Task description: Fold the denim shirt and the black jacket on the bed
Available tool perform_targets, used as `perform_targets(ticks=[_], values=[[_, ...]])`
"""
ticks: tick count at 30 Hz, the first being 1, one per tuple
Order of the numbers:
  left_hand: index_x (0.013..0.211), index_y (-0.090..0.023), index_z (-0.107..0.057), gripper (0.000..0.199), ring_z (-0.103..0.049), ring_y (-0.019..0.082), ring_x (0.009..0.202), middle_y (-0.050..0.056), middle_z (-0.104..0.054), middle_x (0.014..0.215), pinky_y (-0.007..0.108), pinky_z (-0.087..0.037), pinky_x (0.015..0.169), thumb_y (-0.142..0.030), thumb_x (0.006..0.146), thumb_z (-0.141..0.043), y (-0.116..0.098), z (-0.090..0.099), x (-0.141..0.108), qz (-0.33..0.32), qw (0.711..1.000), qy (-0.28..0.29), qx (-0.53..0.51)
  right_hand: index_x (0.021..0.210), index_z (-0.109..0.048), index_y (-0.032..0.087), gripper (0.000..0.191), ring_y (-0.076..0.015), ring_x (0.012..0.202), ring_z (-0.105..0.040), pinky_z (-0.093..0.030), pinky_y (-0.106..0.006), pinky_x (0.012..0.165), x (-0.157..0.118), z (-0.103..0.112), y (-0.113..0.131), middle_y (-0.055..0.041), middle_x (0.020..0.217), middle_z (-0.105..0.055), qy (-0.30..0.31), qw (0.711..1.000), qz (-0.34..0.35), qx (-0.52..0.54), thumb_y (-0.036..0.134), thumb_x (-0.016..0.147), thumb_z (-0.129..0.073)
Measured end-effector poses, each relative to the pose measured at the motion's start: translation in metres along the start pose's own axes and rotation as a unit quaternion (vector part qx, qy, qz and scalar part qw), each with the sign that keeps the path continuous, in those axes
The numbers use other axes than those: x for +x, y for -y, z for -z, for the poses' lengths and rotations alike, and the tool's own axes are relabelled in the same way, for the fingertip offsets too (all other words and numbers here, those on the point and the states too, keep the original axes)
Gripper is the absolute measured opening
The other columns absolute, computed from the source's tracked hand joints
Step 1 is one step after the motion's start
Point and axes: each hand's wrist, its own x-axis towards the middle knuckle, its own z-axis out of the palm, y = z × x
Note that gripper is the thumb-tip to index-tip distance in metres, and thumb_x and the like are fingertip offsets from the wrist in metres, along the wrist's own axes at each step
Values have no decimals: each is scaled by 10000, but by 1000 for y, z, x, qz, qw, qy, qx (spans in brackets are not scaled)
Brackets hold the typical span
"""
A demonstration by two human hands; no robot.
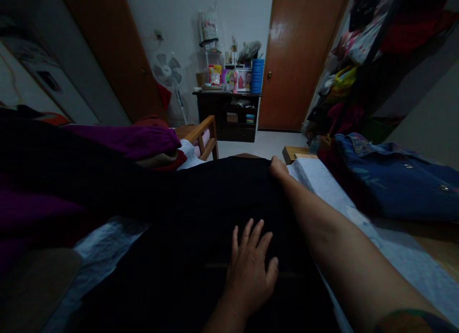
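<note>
A large black garment (193, 204) lies spread out before me, its far edge beyond my hands; it is too dark to tell its kind. My left hand (250, 263) rests on it palm down with fingers spread. At the garment's far right corner, my right hand (278, 168) is closed on the edge, its fingertips partly hidden. Under the garment, a pale patterned sheet (322, 180) shows along the right side and at the lower left.
Purple clothing (132, 139) is piled at the left, and a folded denim garment (401, 175) lies at the right. Beyond stand a wooden frame (207, 137), a fan (168, 69), a dark cabinet (225, 130) and a wooden door (297, 60). Clothes hang at the upper right.
</note>
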Motion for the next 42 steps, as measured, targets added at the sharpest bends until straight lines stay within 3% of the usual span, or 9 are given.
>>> perform_targets(ticks=[5,8,10,13,20,27,32,38,42], values=[[1340,-299,-499,480,-251,296,1418,-1,-340,1529,627,-171,1150,-307,860,-512,1,-1,0,-6,1000,-11,8,1357,-336,84,484,-270,1138,-543,-433,-349,910,-19,-1,-4,-211,1238,-538,-37,999,-26,20,174,884,-383],[1334,-301,-505,480,-268,296,1410,0,-355,1522,623,-183,1147,-303,854,-524,1,-2,0,-7,1000,-14,12,1324,-369,56,473,-325,1190,-492,-415,-424,942,-38,2,1,-253,1287,-484,-73,996,-47,13,211,878,-398],[1331,-306,-506,477,-275,292,1407,-3,-360,1519,622,-184,1147,-307,854,-526,0,-2,0,-6,1000,-16,17,1310,-412,89,442,-319,1247,-446,-381,-439,990,-56,-1,7,-229,1345,-458,-95,995,-2,5,220,888,-383],[1328,-306,-506,467,-282,285,1406,-1,-369,1514,619,-184,1146,-308,861,-519,1,-3,0,-10,999,-23,23,1386,-362,75,529,-298,1370,-304,-282,-437,1088,-81,-16,13,-199,1488,-339,-50,995,91,-10,294,906,-405],[1303,-266,-520,424,-333,270,1382,41,-432,1474,632,-194,1130,-277,880,-498,5,-3,0,-26,999,-27,22,1461,-302,90,616,-276,1432,-186,-129,-506,1139,-89,-38,9,-149,1554,-243,-1,996,93,-9,446,958,-331],[1280,-258,-542,404,-342,279,1374,52,-464,1449,633,-200,1124,-293,879,-510,6,-3,1,-28,999,-28,16,1344,-477,153,446,-205,1316,-410,-309,-327,1072,-66,-9,-17,-119,1409,-487,-27,994,26,104,293,934,-373],[1271,-252,-552,409,-340,281,1373,60,-470,1443,621,-185,1133,-274,864,-521,4,-3,1,-27,999,-34,20,1205,-566,98,400,-254,1052,-608,-471,-309,838,-65,10,-41,-169,1152,-647,-1,992,-52,114,242,837,-507],[1271,-244,-547,418,-341,276,1374,66,-470,1441,624,-174,1132,-249,854,-519,3,-2,1,-29,999,-39,21,912,-668,131,201,-167,690,-650,-439,-211,548,-66,21,-34,-60,813,-707,99,984,-48,143,257,789,-569],[1269,-237,-548,427,-345,283,1371,78,-470,1439,632,-165,1129,-244,843,-530,3,-1,1,-33,998,-51,22,930,-658,121,230,-184,730,-663,-430,-216,559,-69,25,-27,-86,815,-711,97,985,-52,131,248,852,-483]])
